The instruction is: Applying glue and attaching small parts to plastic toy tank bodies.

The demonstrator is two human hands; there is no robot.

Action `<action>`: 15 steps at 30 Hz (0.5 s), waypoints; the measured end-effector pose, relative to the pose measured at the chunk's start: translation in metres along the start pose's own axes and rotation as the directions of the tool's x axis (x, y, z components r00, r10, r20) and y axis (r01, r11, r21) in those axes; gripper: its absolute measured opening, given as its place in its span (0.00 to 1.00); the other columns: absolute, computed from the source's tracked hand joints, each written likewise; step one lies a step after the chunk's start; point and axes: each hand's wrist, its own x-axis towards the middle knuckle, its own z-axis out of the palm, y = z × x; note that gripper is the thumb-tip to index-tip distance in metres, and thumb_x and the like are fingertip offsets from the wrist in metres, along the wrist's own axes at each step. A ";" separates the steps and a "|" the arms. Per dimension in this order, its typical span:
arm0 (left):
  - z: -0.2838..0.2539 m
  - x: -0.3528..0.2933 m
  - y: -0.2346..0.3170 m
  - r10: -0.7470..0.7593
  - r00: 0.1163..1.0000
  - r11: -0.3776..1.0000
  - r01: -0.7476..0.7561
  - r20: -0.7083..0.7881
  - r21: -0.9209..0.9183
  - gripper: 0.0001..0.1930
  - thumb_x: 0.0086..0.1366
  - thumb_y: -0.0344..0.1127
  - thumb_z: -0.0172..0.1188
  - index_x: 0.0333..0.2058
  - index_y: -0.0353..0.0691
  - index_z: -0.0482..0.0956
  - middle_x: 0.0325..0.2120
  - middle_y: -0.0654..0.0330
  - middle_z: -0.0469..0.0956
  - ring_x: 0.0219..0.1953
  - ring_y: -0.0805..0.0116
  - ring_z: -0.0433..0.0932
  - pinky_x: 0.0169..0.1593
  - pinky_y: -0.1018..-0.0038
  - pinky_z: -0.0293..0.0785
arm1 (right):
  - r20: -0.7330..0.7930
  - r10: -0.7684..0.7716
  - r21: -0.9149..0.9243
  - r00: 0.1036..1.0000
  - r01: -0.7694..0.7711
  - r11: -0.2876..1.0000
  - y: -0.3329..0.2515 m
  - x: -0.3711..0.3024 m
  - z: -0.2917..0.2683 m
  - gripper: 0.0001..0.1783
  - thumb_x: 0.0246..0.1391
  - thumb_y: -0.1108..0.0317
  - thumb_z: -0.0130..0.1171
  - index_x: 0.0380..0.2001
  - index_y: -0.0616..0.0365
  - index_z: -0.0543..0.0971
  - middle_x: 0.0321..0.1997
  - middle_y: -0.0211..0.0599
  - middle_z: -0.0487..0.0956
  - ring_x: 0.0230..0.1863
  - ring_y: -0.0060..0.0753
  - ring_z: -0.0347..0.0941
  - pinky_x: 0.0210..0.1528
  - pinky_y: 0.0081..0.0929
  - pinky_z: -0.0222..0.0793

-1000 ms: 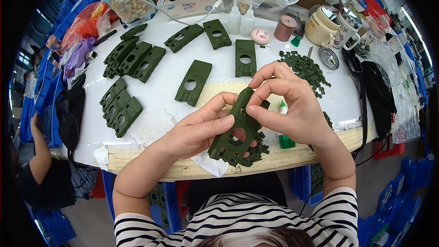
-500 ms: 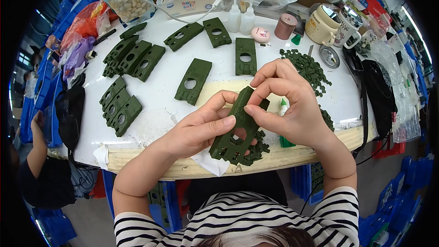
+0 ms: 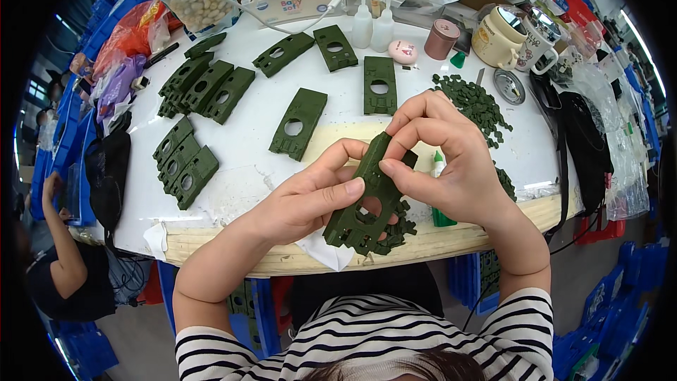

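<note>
A dark green plastic toy tank hull [image 3: 363, 190] with a round hole is tilted above the table's front edge. My left hand [image 3: 317, 194] is closed around its left side, thumb on top and fingertips showing beneath. At its far end my right hand [image 3: 441, 159] is closed, thumb and fingers pinched against the hull; any small part between them is hidden. Under the hull lies a heap of small green pieces [image 3: 402, 229]. A green glue bottle [image 3: 443, 201] stands just below my right hand. Similar hulls [image 3: 298, 124] lie singly and in groups beyond my hands.
A larger pile of small green pieces [image 3: 476, 106] lies to the right, near a metal lid [image 3: 508, 87] and mugs [image 3: 497, 39]. Two white squeeze bottles [image 3: 381, 28] and a plastic box [image 3: 293, 0] stand at the back. Another person's arm [image 3: 60, 229] shows at far left.
My hands and the hull have hardly moved; the right thumb has shifted very slightly. At far left the other person's arm has moved a little.
</note>
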 end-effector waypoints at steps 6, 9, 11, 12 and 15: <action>-0.001 0.001 -0.001 0.014 1.000 1.000 -0.014 0.001 0.022 0.25 0.65 0.45 0.52 0.54 0.40 0.56 0.45 0.48 0.70 0.44 0.54 0.77 0.46 0.57 0.77 | 0.000 -0.039 -0.037 0.999 0.039 0.999 0.002 0.000 -0.001 0.06 0.38 0.75 0.65 0.20 0.58 0.76 0.34 0.32 0.73 0.37 0.27 0.67 0.40 0.23 0.62; -0.001 0.000 -0.002 0.015 1.000 1.000 -0.015 -0.006 0.015 0.25 0.65 0.44 0.52 0.54 0.40 0.56 0.44 0.48 0.70 0.44 0.54 0.77 0.45 0.57 0.77 | -0.001 -0.039 -0.030 0.999 0.039 0.999 0.002 0.000 0.000 0.06 0.38 0.75 0.65 0.20 0.58 0.76 0.33 0.32 0.73 0.37 0.28 0.68 0.41 0.23 0.62; -0.001 0.001 -0.002 0.019 1.000 1.000 -0.019 0.001 0.013 0.25 0.65 0.44 0.52 0.54 0.40 0.56 0.44 0.48 0.70 0.44 0.54 0.77 0.45 0.56 0.77 | -0.003 -0.031 -0.008 1.000 0.031 0.999 0.003 0.000 0.000 0.07 0.38 0.75 0.66 0.20 0.58 0.76 0.33 0.32 0.72 0.36 0.28 0.68 0.41 0.22 0.62; -0.002 0.001 -0.002 0.023 1.000 1.000 -0.024 0.009 0.017 0.25 0.65 0.44 0.52 0.54 0.40 0.56 0.44 0.48 0.70 0.44 0.54 0.77 0.45 0.56 0.77 | -0.006 -0.028 0.001 1.000 0.028 1.000 0.002 0.000 0.000 0.07 0.38 0.74 0.65 0.20 0.58 0.76 0.32 0.32 0.72 0.36 0.29 0.68 0.41 0.23 0.63; -0.002 0.001 -0.002 0.021 1.000 0.999 -0.021 0.013 0.024 0.25 0.65 0.44 0.52 0.54 0.39 0.56 0.44 0.48 0.70 0.44 0.53 0.77 0.45 0.56 0.77 | -0.008 -0.037 0.021 0.999 0.037 0.999 0.002 0.001 0.000 0.06 0.40 0.73 0.64 0.22 0.58 0.75 0.31 0.32 0.72 0.36 0.31 0.68 0.40 0.25 0.64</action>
